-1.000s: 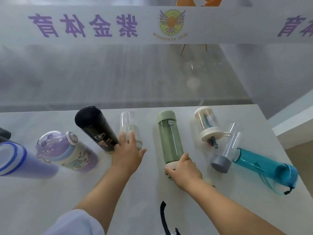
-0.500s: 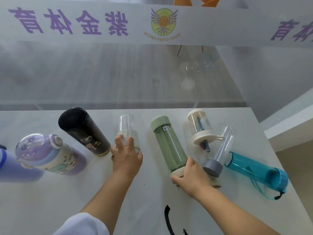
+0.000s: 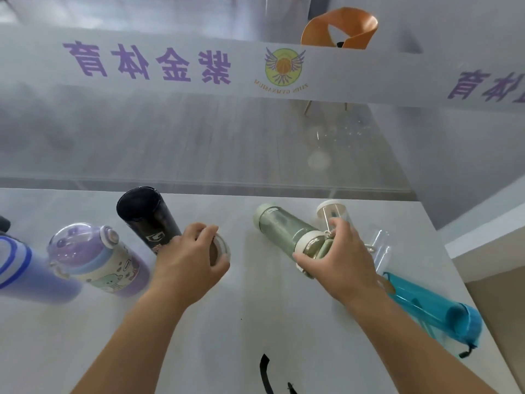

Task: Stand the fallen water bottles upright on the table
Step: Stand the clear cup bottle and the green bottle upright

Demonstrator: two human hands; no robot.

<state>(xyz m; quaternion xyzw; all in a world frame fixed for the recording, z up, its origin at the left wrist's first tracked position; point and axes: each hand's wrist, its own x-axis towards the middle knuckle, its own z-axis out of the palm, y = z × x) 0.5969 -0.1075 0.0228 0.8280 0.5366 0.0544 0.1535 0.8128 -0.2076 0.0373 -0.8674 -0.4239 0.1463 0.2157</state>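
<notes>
Right now the green bottle (image 3: 281, 231) is mid-table, tilted, its lid end raised toward the camera and its pale green far end low near the table; it looks empty and see-through, so I'd judge it light, rigid plastic or glass, smooth-walled and a bit slippery. Best hold is the cream collar by the lid, where the ridge stops slip, and that's where the right hand (image 3: 338, 260) has it: fingers curled closed around the collar and flip-lid, thumb underneath. The small clear bottle (image 3: 220, 247) sits left of centre, only its white rim showing under the left hand (image 3: 189, 257); fingers wrapped over the top, closed on it, body hidden, so can't tell if it's upright or tilted. Probably thin-walled and very light, so tips easily when set down. The black tumbler (image 3: 149, 220) is just beside the left hand, possibly touching the knuckles. Further left are the purple cartoon bottle (image 3: 99, 257) and a blue-striped bottle (image 3: 20, 268) at the frame edge, blurred. Right of the right hand: a clear cup with white lid (image 3: 331, 213), partly hidden, a clear tube bottle (image 3: 379, 245) and the teal bottle (image 3: 434, 307) lying on its side near the table (image 3: 241, 322) edge. Teal one is long, will roll; grab mid-body.
</notes>
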